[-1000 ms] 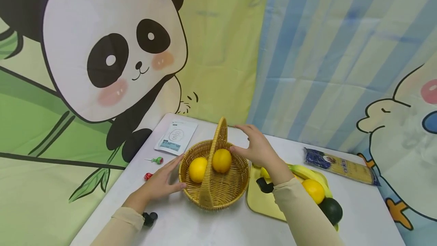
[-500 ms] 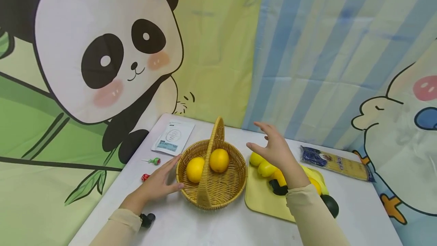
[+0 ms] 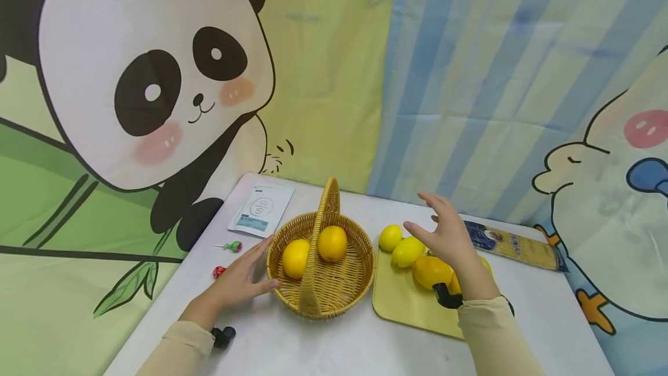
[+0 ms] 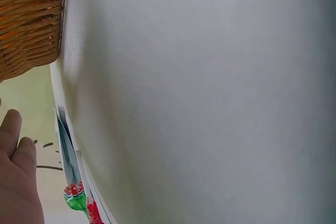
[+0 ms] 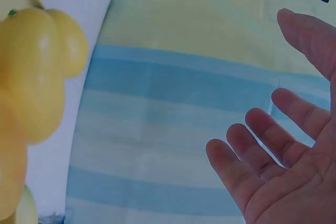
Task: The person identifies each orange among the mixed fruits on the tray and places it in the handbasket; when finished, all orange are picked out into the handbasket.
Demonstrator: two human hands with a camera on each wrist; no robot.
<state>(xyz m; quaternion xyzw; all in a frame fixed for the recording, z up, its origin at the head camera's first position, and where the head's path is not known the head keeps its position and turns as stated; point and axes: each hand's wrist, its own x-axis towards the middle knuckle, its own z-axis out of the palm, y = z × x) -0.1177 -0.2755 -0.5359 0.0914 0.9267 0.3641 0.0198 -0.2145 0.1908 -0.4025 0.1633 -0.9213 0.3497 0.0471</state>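
My left hand (image 3: 235, 283) rests at the left side of a round wicker basket (image 3: 339, 295), thumb and fingers spread along its rim. Two oranges (image 3: 332, 243) lie inside, one on each side of the tall arched handle. Fingers apart and nothing in the palm, my right hand (image 3: 450, 239) hovers over the yellow tray (image 3: 409, 313). Under and beside it are two lemons (image 3: 409, 252) and a larger orange-yellow fruit (image 3: 432, 273); the forearm hides much of the tray's right part. In the right wrist view, the right hand (image 5: 283, 166) is spread beside yellow fruit (image 5: 37, 72).
A white pouch (image 3: 262, 209) lies behind the basket to the left. Two lollipops, one green (image 3: 233, 246) and one red (image 3: 219, 271), lie near the left hand. A pasta packet (image 3: 522, 246) is at the back right, by the patterned curtain (image 3: 334, 74).
My right hand has moved away from the basket to the right, over the tray, uncovering the lemons. The left hand stays at the basket, and the oranges keep their places inside.
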